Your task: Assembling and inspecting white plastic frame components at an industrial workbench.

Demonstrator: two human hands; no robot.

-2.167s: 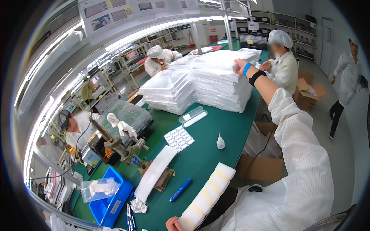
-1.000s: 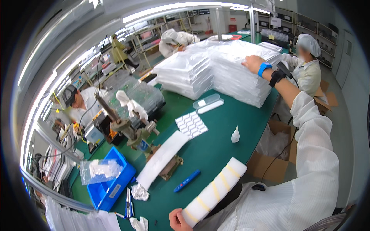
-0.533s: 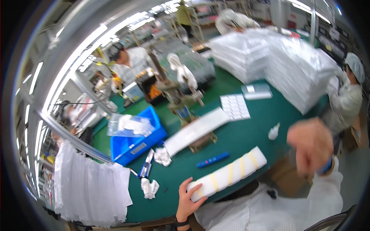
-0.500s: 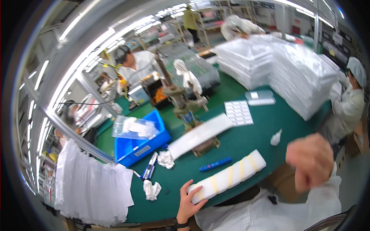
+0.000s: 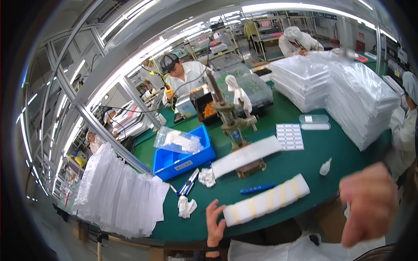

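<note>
A long white foam-like block point(image 5: 266, 201) wound with yellow tape strips lies near the table's front edge. My left hand point(image 5: 214, 224) is beside its left end, fingers spread and holding nothing that shows. Raised at the right, above the table's edge, my right hand point(image 5: 369, 202) looks curled, but blur hides its fingers and anything in them. A blue marker pen point(image 5: 257, 189) rests just behind the block. Farther back, a white foam strip point(image 5: 247, 155) lies across the base of a metal hand press point(image 5: 234, 130).
Left of the press stands a blue divided bin point(image 5: 183, 164) with a plastic bag. Crumpled tissues point(image 5: 186, 207), a blue-handled tool point(image 5: 188, 182) and stacked white sheets point(image 5: 117, 193) lie left. A small white bottle point(image 5: 325, 167), label sheet point(image 5: 289, 136) and wrapped tray stacks point(image 5: 359, 102) are right.
My left hand has come off the block's left end, its fingers opening. My right hand has moved lower and nearer. The whole view has shifted, and the block stays on the table.
</note>
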